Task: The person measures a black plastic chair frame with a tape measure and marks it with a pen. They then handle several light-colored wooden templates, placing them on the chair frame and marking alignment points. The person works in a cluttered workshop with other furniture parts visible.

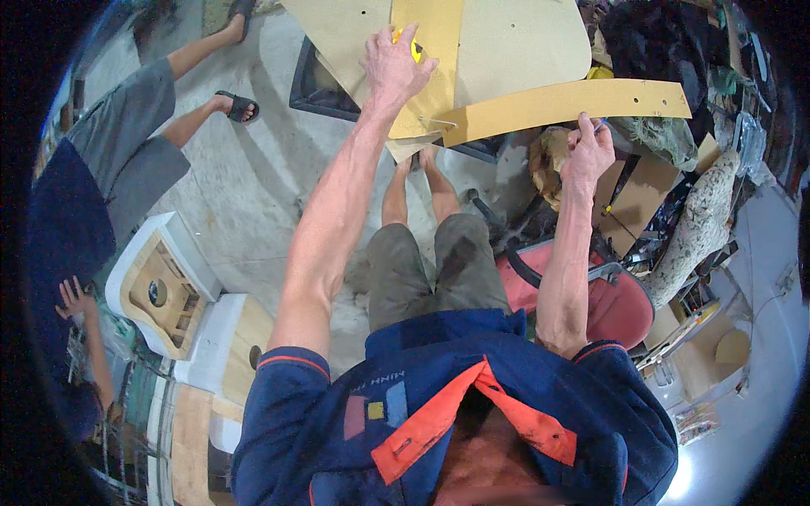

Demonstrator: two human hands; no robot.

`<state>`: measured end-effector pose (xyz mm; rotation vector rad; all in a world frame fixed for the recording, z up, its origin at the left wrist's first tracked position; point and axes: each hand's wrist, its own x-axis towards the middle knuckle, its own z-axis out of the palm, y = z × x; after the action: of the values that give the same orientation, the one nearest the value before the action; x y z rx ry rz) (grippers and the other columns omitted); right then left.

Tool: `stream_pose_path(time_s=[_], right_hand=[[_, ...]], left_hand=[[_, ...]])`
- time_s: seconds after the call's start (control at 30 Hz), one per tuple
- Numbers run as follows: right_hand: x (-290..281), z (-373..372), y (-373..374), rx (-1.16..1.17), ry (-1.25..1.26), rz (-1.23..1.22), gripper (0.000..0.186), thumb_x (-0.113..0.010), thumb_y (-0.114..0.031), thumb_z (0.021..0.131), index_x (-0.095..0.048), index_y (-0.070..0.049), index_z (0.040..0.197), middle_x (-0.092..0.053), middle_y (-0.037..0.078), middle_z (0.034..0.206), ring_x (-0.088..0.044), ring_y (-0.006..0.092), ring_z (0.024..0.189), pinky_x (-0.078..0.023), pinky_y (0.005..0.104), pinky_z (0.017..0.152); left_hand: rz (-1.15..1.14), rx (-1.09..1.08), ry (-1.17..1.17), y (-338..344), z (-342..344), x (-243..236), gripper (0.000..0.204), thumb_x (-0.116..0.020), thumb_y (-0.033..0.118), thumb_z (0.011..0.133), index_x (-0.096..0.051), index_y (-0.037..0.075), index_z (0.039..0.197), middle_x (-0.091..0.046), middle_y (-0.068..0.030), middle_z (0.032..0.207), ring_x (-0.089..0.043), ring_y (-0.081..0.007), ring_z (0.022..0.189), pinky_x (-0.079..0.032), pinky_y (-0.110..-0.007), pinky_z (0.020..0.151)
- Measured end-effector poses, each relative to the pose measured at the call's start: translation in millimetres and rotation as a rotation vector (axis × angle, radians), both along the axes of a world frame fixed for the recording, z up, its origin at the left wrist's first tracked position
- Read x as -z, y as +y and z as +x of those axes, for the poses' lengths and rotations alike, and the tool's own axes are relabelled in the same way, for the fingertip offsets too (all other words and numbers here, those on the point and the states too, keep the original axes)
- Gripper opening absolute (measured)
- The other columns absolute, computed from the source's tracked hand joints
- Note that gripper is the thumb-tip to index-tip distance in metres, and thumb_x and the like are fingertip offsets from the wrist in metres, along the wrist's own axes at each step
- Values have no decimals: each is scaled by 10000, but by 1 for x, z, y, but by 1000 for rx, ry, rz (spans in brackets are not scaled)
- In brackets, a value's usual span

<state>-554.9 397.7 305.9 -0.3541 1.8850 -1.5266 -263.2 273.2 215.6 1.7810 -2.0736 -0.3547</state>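
Here we are, looking straight down at a standing person with both arms stretched out over a stack of tan board pieces. The left hand (395, 63) is spread flat, fingers splayed, pressing down on the upright narrow strip (430, 51) that lies over the big pale rounded panel (515, 42); something small and yellow (412, 46) peeks out beneath those fingers, though it's too covered to say what it is. Over on the other side, the right hand (588, 150) has its grip curled tight round a thin blue-tipped tool (600, 128), probably a pen or marker, with the tip right at the lower edge of the long curved strip (574, 103). That strip crosses the narrow one, laid in place and steadied. So the pieces look positioned and held, and the marking along the curved edge seems only begun near its middle; no drawn line shows from here. A second person sits off to the left, beside a white wooden box frame (164, 291) on the floor.
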Motion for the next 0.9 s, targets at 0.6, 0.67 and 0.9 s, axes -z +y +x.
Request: stream_pose_path(time_s=[0.6,0.67,0.9], right_hand=[[0,-5,11,-38,58,90,113,-691,-36,934,-587,-47,890,-534,-24,655,-464,50,529,-312,227,470],[-3,-1,5,-67,-1,67,80,-680,-31,939,-604,-30,912,-578,-17,717,-469,47,539,-324,219,472],[26,1,-44,-247,-103,-35,146,-661,-74,961,-683,4,1082,-613,-17,810,-486,55,550,-365,212,477]], left_hand=[[487,-412,244,139,9,22,421,-731,78,757,-635,0,1159,-562,-225,1141,-564,-404,1086,-476,-485,952],[413,-325,187,140,3,20,388,-735,79,741,-662,3,1115,-554,-220,1139,-551,-401,1078,-474,-496,940],[487,-74,123,154,-7,15,267,-730,69,722,-718,5,982,-554,-187,1102,-524,-394,1080,-477,-493,907]])
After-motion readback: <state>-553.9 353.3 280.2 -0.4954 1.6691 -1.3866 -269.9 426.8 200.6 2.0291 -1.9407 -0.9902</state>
